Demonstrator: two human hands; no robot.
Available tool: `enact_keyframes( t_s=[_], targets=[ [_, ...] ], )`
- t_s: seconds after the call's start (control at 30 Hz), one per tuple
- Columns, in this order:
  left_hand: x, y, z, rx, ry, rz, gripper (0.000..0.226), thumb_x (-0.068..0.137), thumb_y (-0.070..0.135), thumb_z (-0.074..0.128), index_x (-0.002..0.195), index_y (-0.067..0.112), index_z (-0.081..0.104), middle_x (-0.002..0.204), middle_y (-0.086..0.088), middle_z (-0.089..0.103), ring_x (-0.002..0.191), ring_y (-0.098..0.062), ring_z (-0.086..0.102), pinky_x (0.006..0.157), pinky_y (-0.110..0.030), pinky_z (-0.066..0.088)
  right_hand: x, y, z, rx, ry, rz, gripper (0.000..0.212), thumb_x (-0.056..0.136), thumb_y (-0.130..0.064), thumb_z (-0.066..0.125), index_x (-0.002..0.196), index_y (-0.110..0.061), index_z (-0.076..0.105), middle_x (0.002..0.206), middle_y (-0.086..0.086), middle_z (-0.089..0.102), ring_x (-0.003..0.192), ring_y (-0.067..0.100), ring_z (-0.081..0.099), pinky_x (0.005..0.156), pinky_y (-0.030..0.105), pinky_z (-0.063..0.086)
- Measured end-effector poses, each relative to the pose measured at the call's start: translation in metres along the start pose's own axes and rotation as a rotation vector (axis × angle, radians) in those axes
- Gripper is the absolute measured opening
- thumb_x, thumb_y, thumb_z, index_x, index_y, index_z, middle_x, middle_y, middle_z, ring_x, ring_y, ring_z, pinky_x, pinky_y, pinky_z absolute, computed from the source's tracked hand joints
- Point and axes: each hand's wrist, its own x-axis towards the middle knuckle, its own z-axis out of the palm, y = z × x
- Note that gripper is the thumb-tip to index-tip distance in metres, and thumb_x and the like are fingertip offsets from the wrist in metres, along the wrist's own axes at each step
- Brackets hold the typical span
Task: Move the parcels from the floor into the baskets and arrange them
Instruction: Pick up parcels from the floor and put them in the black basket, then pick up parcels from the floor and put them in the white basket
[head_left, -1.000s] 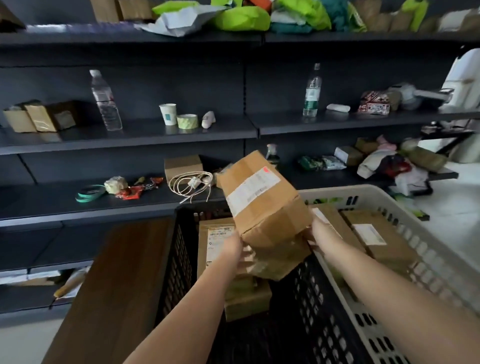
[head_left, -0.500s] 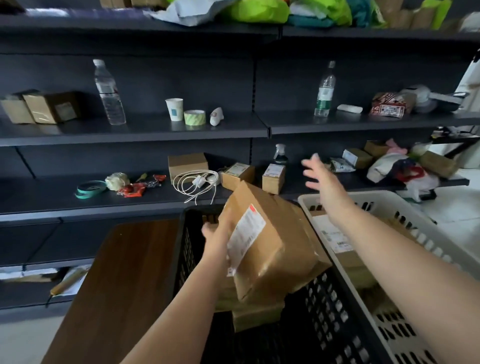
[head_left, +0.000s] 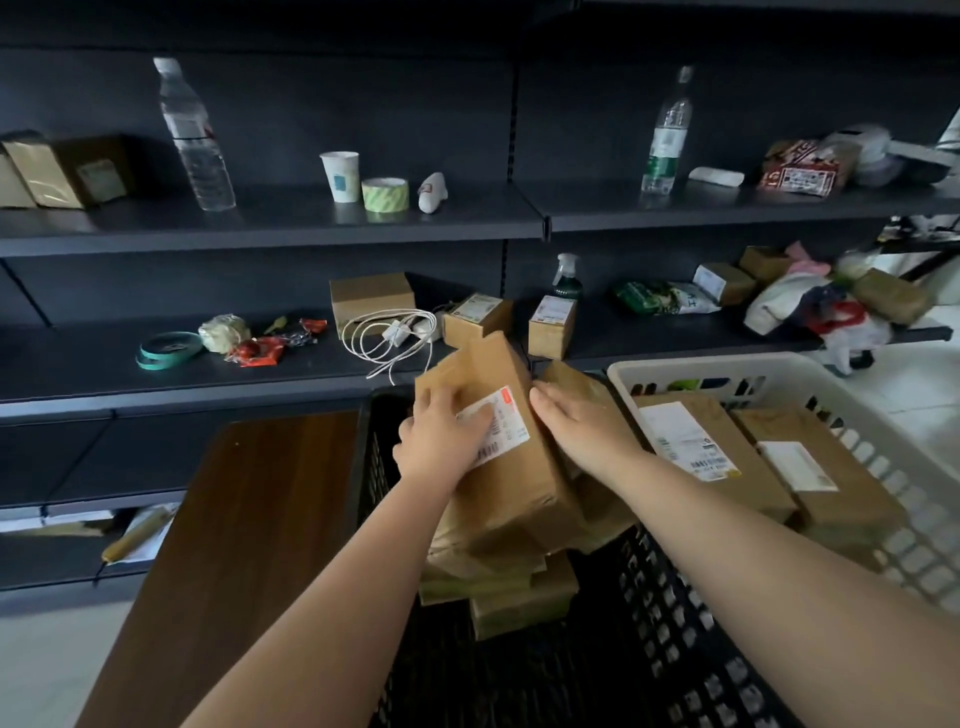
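A brown cardboard parcel (head_left: 511, 483) with a white label lies tilted on top of a stack of parcels (head_left: 519, 597) inside the black basket (head_left: 649, 623). My left hand (head_left: 441, 436) rests flat on its top, fingers over the label and thumb at the left edge. My right hand (head_left: 582, 426) presses straight fingers against the parcel's right side. The white basket (head_left: 779, 364) beside it on the right holds two labelled parcels (head_left: 727, 457) lying flat. No floor parcels are in view.
A dark wooden table top (head_left: 234, 519) adjoins the black basket on the left. Dark shelves (head_left: 260, 218) behind carry bottles, a cup, tape, a white cable (head_left: 389, 332), small boxes (head_left: 550, 325) and bags. Pale floor shows at the far right.
The parcel, held up in both hands a second ago, has come down onto the stack in the black basket. My right hand let go, swung up, then returned to its right side.
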Motion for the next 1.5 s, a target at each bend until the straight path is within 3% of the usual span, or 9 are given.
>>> enact_keyframes(
  t_s=[0.13,0.23,0.4,0.6,0.77,0.93,1.1,1.27,1.5],
  targets=[
    [-0.003,-0.020,0.002,0.025,-0.016,-0.002,0.059,0.085,0.055,0.047,0.139,0.037,0.033,0.152,0.008,0.024,0.136,-0.029,0.025,0.107,-0.051,0.027,-0.006,0.023,0.007,0.022,-0.155,0.098,0.057,0.095,-0.057,0.026,0.143,-0.029,0.033,0.156,-0.002,0.021,0.144,0.019,0.011,0.114,0.041,0.009],
    [-0.009,-0.021,0.000,0.132,0.043,0.042,0.058,0.086,0.050,0.048,0.140,0.035,0.032,0.154,0.006,0.022,0.140,-0.025,0.018,0.109,-0.051,0.019,-0.020,0.044,0.003,-0.086,-0.072,0.050,0.052,0.097,-0.047,0.031,0.143,-0.023,0.034,0.156,0.002,0.021,0.145,0.018,0.004,0.115,0.040,0.003],
    [-0.055,0.024,0.028,0.319,0.104,0.356,0.047,0.087,0.041,0.052,0.131,0.027,0.046,0.145,0.003,0.037,0.136,-0.023,0.025,0.110,-0.047,0.020,-0.055,0.055,-0.038,-0.098,0.052,-0.080,0.042,0.094,-0.037,0.048,0.133,-0.023,0.048,0.140,-0.001,0.047,0.129,0.016,0.039,0.103,0.032,0.034],
    [-0.135,0.117,0.106,0.395,-0.029,0.618,0.036,0.086,0.039,0.050,0.121,0.028,0.053,0.130,0.005,0.050,0.124,-0.021,0.039,0.101,-0.040,0.027,-0.133,0.109,-0.133,-0.428,0.165,-0.196,0.040,0.089,-0.033,0.052,0.127,-0.022,0.053,0.128,0.000,0.057,0.113,0.022,0.052,0.087,0.033,0.045],
    [-0.222,0.189,0.192,0.510,-0.129,0.671,0.039,0.088,0.038,0.047,0.125,0.024,0.051,0.129,0.000,0.052,0.122,-0.024,0.042,0.101,-0.042,0.028,-0.224,0.206,-0.222,-0.572,0.141,-0.062,0.036,0.089,-0.038,0.051,0.121,-0.023,0.054,0.115,0.002,0.062,0.100,0.023,0.057,0.079,0.036,0.051],
    [-0.314,0.261,0.290,0.533,-0.183,0.694,0.037,0.089,0.038,0.045,0.122,0.024,0.051,0.125,-0.001,0.055,0.118,-0.027,0.046,0.095,-0.041,0.033,-0.304,0.303,-0.291,-0.736,0.166,-0.008,0.030,0.086,-0.040,0.052,0.109,-0.021,0.056,0.107,0.002,0.060,0.100,0.023,0.053,0.074,0.034,0.045],
    [-0.368,0.317,0.367,0.597,-0.218,0.766,0.033,0.089,0.037,0.045,0.116,0.021,0.051,0.114,-0.002,0.056,0.110,-0.027,0.049,0.088,-0.040,0.035,-0.354,0.369,-0.347,-0.707,0.185,0.038,0.037,0.085,-0.037,0.052,0.119,-0.024,0.056,0.113,0.003,0.059,0.107,0.025,0.052,0.077,0.035,0.042],
    [-0.378,0.351,0.429,0.593,-0.249,0.772,0.033,0.088,0.037,0.047,0.118,0.022,0.052,0.114,-0.002,0.057,0.110,-0.027,0.049,0.091,-0.042,0.035,-0.369,0.432,-0.392,-0.663,0.200,0.081,0.037,0.087,-0.036,0.049,0.122,-0.024,0.055,0.114,0.002,0.059,0.109,0.023,0.050,0.076,0.033,0.041],
    [-0.342,0.380,0.528,0.591,-0.282,0.678,0.030,0.088,0.031,0.044,0.116,0.023,0.055,0.114,-0.001,0.059,0.106,-0.025,0.051,0.089,-0.040,0.034,-0.325,0.521,-0.444,-0.693,0.080,0.094,0.040,0.089,-0.037,0.050,0.126,-0.021,0.050,0.119,0.003,0.056,0.109,0.022,0.048,0.081,0.037,0.043]
  ],
)
